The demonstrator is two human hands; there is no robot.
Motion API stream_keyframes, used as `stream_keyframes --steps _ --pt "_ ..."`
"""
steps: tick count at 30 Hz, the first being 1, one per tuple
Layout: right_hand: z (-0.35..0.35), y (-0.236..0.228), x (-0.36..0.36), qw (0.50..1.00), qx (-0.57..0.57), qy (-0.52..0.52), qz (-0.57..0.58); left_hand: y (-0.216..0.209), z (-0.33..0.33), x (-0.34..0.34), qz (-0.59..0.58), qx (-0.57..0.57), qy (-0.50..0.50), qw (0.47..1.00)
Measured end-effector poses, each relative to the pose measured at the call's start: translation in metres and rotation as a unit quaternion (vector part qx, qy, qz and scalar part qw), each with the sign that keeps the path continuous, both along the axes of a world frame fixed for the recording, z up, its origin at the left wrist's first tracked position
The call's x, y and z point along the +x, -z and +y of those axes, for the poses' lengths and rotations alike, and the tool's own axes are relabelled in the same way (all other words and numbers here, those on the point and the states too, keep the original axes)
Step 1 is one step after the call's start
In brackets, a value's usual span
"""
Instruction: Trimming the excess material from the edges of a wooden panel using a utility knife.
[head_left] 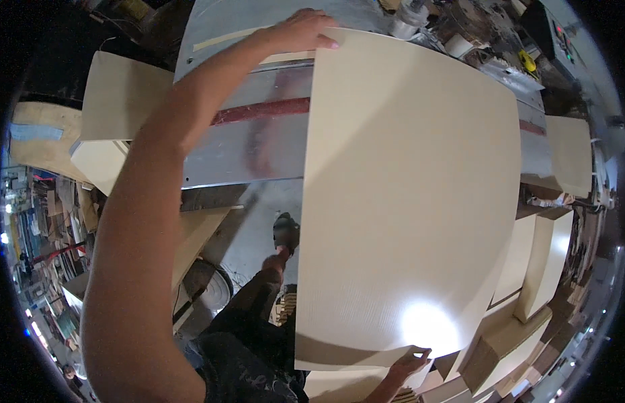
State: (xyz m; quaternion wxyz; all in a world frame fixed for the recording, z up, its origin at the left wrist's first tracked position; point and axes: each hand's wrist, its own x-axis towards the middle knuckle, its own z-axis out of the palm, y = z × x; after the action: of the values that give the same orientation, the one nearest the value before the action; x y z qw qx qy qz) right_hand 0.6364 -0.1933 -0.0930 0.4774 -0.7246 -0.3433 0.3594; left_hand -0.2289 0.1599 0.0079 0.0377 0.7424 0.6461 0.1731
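Observation:
A large cream-coloured board [406, 188] lies before me, its far end over a grey metal machine table [225, 151] and its near end reaching toward my body. At the far left corner, my left hand [304, 31] grips the board's edge, with the thumb on its face. My right hand [409, 365] pinches the near edge toward the right corner; part of its fingers is hidden under the board. A bright patch of light shines on the board beside that hand. Pale strips [232, 38] lie on the table by my left hand.
Stacked cream panels [527, 269] stand to the right and nearer me. More boards [117, 97] are at the left. A round bucket-like container [215, 289] stands on the floor by my leg. Jars [410, 19], clutter and a control box [554, 37] are at the far right.

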Motion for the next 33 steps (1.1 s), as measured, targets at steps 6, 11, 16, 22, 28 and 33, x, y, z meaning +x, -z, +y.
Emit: stream_keyframes --steps 6,11,16,22,28,33 --pt "-0.003 -0.027 -0.067 0.994 -0.095 0.025 -0.051 -0.039 0.007 0.014 0.185 -0.01 -0.028 0.982" --pt "0.005 -0.064 -0.136 0.985 -0.003 0.123 0.122 -0.005 0.05 0.081 0.016 -0.118 -0.085 0.989" --pt "0.009 -0.097 -0.216 0.995 -0.059 0.025 0.075 0.012 0.034 0.048 0.041 -0.034 -0.085 0.995" --pt "-0.017 -0.088 -0.206 0.997 -0.072 0.033 -0.009 0.0 0.02 0.036 0.038 -0.059 -0.06 0.996" --pt "-0.04 -0.085 -0.227 0.984 -0.097 0.152 -0.008 -0.006 0.007 0.016 0.046 -0.035 -0.067 0.996" --pt "-0.051 -0.106 -0.263 0.979 -0.125 0.157 0.019 -0.02 0.018 0.028 0.123 -0.051 -0.102 0.986"
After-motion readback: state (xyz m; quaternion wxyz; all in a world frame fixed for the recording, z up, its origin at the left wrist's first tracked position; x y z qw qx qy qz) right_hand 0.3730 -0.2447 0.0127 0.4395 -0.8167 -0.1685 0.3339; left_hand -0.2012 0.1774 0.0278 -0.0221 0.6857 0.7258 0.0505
